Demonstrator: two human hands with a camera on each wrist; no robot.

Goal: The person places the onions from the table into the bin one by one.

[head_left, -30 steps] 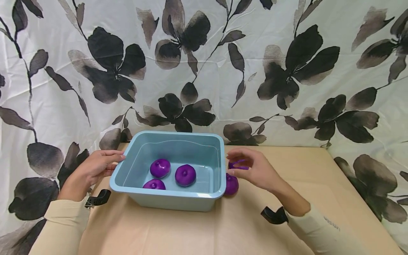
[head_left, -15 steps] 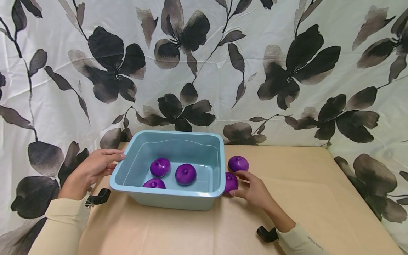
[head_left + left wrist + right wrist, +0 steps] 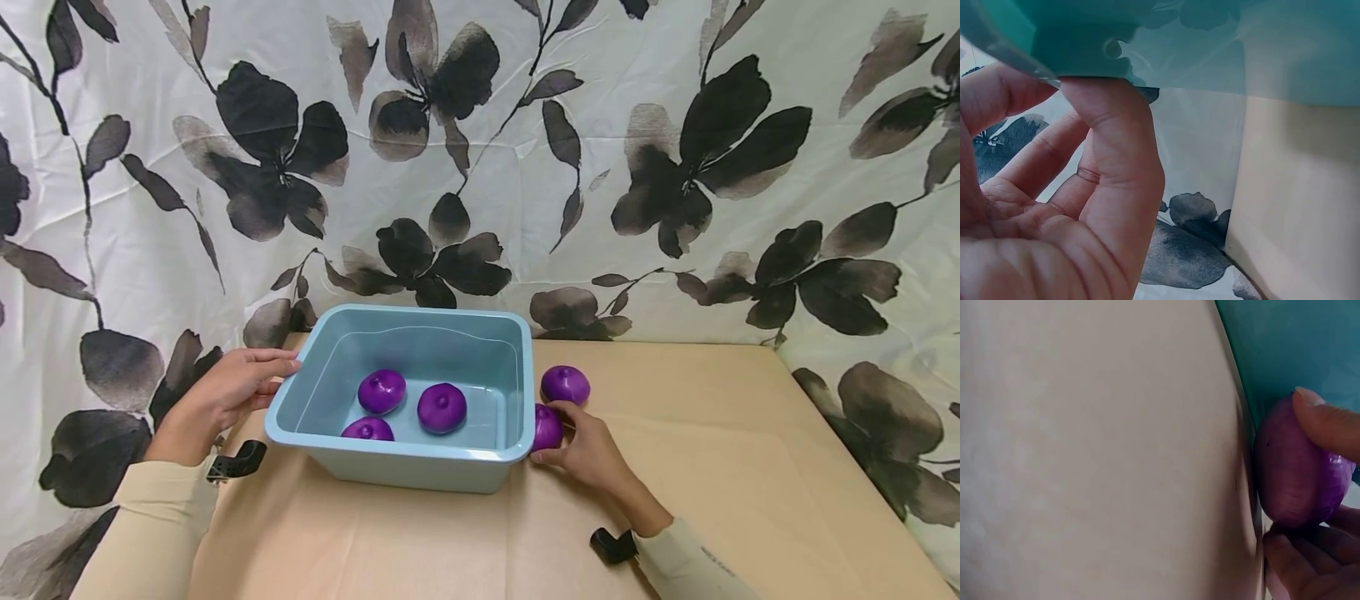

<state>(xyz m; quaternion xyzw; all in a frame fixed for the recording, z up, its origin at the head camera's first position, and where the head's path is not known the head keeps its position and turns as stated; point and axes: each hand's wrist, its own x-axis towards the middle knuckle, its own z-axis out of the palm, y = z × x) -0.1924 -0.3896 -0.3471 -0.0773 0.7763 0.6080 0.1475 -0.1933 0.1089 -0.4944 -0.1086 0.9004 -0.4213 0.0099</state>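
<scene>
A light blue plastic tub (image 3: 405, 467) stands on the table with three glossy purple onions inside, one of them (image 3: 441, 408) near its middle. My left hand (image 3: 228, 392) pinches the tub's left rim; in the left wrist view the thumb and a finger (image 3: 1110, 125) meet at its edge. Beside the tub's right wall, my right hand (image 3: 588, 446) grips another purple onion (image 3: 1297, 469), thumb on one side and fingers on the other. Just behind that one, a further purple onion (image 3: 566, 384) rests on the table.
The tan table covering (image 3: 720, 467) spreads out to the right and in front of the tub. A white curtain with dark flowers (image 3: 555, 192) hangs behind the table. Each wrist carries a black camera mount, such as the right one (image 3: 613, 546).
My right hand has come away from the rear onion, moved toward me and closed round the nearer one by the tub. My left hand keeps its place on the rim.
</scene>
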